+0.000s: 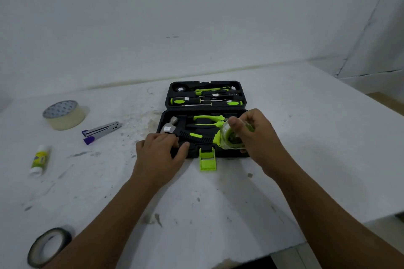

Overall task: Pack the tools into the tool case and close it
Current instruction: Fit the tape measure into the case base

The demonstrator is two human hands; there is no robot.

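1. The black tool case (pixel 175 113) lies open on the white table (pixel 218 192), near its middle, with the lid half laid flat toward the wall and the base half nearer the person.
2. In the lid half sit screwdrivers (pixel 185 101) with green-and-black handles and a few thinner tools that are too small to tell apart.
3. In the base half a hammer (pixel 172 125) lies with its metal head to the left and its black-and-green handle running right; green-handled pliers (pixel 208 120) lie just behind it.
4. A green latch (pixel 207 160) hangs open from the front edge of the base, flat on the table.
5. The right hand (pixel 260 137) is closed around a blurred, clear-wrapped green object (pixel 231 136), held over the right end of the base half; what the object is cannot be told.
6. The left hand (pixel 160 153) rests palm down on the front left corner of the base, fingers spread and gripping nothing, thumb pressed to the front edge.
7. To the left, well apart from the case, lie a purple-and-silver stapler (pixel 101 131), a roll of pale tape (pixel 64 114), and a glue stick (pixel 39 160).
8. A dark tape roll (pixel 47 247) sits at the near left corner, beside the left forearm.
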